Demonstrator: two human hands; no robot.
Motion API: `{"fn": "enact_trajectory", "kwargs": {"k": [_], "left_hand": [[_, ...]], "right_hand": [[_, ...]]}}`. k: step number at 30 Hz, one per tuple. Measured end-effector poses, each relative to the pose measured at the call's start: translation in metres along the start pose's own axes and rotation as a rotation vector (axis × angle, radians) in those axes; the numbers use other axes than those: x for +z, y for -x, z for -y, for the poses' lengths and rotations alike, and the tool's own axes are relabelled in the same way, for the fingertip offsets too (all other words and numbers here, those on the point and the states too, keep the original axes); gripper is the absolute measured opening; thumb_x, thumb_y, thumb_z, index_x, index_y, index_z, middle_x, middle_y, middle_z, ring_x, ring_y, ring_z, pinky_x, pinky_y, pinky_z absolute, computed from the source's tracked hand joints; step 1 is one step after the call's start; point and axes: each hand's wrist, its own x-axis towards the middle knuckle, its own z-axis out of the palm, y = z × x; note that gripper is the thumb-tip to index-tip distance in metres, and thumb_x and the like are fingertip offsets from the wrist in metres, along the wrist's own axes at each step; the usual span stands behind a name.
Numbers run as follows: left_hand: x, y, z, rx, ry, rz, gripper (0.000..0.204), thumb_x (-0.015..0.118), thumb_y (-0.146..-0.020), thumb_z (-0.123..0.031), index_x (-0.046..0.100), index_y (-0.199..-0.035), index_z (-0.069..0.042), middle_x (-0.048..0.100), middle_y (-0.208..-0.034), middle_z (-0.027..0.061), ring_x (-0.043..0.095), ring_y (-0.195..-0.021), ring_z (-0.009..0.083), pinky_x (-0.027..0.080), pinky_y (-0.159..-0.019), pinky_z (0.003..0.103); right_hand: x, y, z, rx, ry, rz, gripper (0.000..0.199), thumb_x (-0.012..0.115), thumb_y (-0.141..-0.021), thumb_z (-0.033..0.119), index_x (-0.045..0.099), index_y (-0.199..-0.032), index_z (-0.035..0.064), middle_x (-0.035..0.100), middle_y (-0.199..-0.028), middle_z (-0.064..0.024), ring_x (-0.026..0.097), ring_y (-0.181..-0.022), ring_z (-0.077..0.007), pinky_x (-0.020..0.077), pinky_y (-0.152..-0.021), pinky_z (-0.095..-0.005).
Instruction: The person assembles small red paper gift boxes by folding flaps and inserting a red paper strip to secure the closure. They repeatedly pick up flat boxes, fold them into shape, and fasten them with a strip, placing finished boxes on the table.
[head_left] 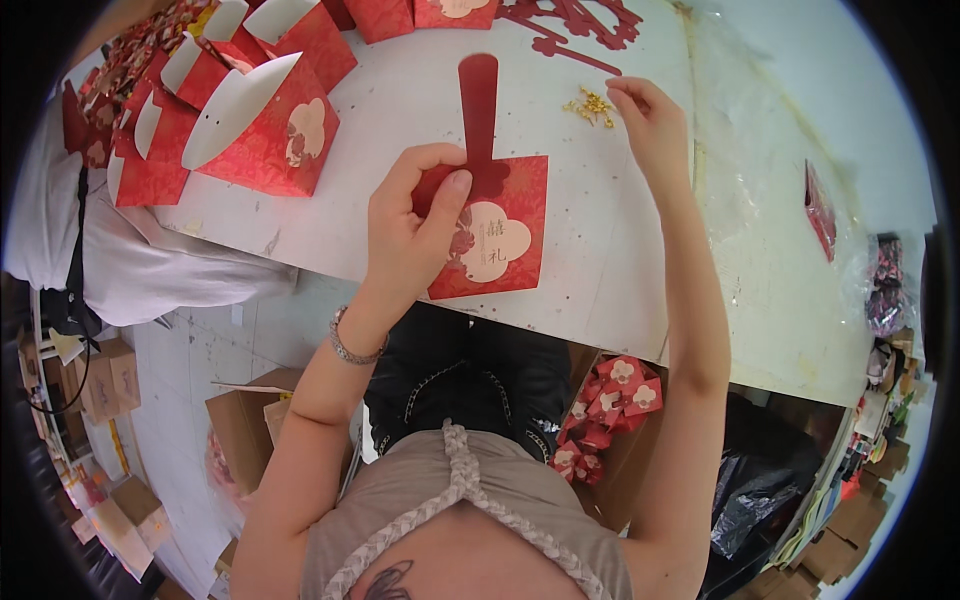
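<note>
My left hand (415, 215) grips a red gift box (525, 190) with a pale flower-shaped label, held above the near edge of the table. A dark red strap (478, 105) with a rounded end rises from the box, pinned under my left thumb. Off to the right, my right hand (655, 125) has thumb and fingertips pinched together just beside a small heap of gold metal fasteners (590, 107). Whatever lies between those fingertips is too small to make out. Behind the heap are several more dark red straps (590, 30).
Several open red boxes (265, 125) with white insides stand at the table's left. Pale cloth (170, 255) hangs beside them. Under the near edge, a carton (640, 460) holds small red boxes. A red packet (820, 212) lies at the right of the white table (590, 230).
</note>
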Motion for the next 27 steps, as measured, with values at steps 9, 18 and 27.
{"fn": "enact_trajectory", "kwargs": {"k": [9, 18, 27], "left_hand": [[0.002, 0.002, 0.012, 0.141, 0.061, 0.008, 0.010, 0.056, -0.089, -0.003, 0.057, -0.100, -0.002, 0.058, -0.088, 0.0022, 0.054, -0.065, 0.0047, 0.044, -0.058, 0.018], [-0.004, 0.001, 0.017, 0.288, 0.031, 0.078, 0.012, 0.057, -0.087, 0.001, 0.058, -0.098, -0.003, 0.060, -0.092, 0.0080, 0.059, -0.078, 0.0141, 0.049, -0.066, 0.026], [-0.003, 0.010, 0.012, 0.160, 0.145, 0.081, 0.012, 0.058, -0.086, 0.003, 0.059, -0.096, -0.004, 0.062, -0.090, 0.0111, 0.059, -0.073, 0.0173, 0.048, -0.062, 0.026]], "right_hand": [[0.025, 0.107, 0.093, -0.401, -0.124, -0.010, 0.022, 0.074, -0.064, 0.002, 0.072, -0.081, 0.0150, 0.056, -0.113, -0.0039, 0.042, -0.114, -0.0303, 0.0299, -0.097, -0.0405], [0.031, 0.110, 0.095, -0.279, -0.213, 0.011, 0.020, 0.075, -0.065, 0.003, 0.072, -0.081, 0.0140, 0.051, -0.122, -0.0074, 0.038, -0.119, -0.0327, 0.0303, -0.098, -0.0414], [0.033, 0.116, 0.095, -0.265, -0.263, -0.011, 0.019, 0.074, -0.065, 0.001, 0.070, -0.081, 0.0107, 0.052, -0.120, -0.0090, 0.040, -0.118, -0.0327, 0.0323, -0.096, -0.0414]]}}
